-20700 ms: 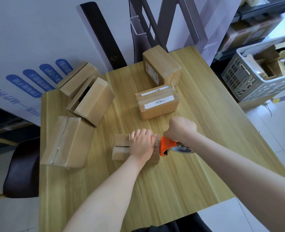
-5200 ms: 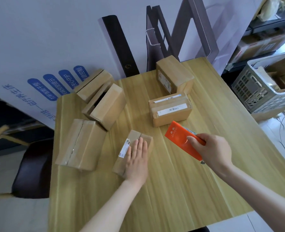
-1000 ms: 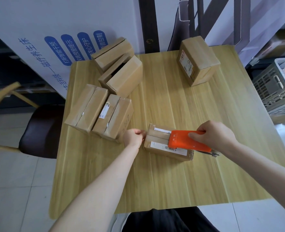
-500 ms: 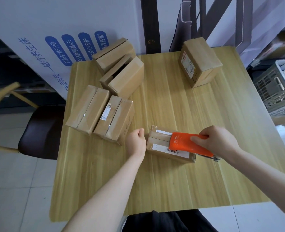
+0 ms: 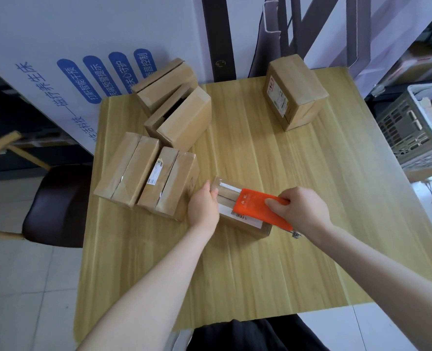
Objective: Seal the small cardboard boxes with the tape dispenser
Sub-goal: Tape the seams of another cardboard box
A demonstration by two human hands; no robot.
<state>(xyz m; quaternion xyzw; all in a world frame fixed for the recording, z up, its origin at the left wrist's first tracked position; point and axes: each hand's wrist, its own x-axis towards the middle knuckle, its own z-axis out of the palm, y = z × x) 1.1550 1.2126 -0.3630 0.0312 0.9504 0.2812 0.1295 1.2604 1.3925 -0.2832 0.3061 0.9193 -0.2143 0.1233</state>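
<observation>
Cardboard-sealing underway: gripping small box (image 5: 226,197) endwise with left hand (image 5: 203,207), running tape dispenser (image 5: 255,206), clasped in right hand (image 5: 302,211), along top seam; next, probably pulling past the edge and cutting.

Parcel-packing corner of a stockroom

Brown cardboard boxes (image 5: 296,89), several bearing printed shipping labels and barcodes, crowd a pale wooden surface (image 5: 260,274), where an orange tape dispenser (image 5: 258,209) is in use. At the right stands a grey plastic crate (image 5: 407,130), and behind it is blurred shelving (image 5: 422,64) with more cartons. A white display board (image 5: 83,29) with blue labels and Chinese text stands behind the surface, beside dark metal framing (image 5: 360,29). The floor (image 5: 20,287) is pale tile, and a dark-seated chair (image 5: 58,203) stands at the left.
</observation>
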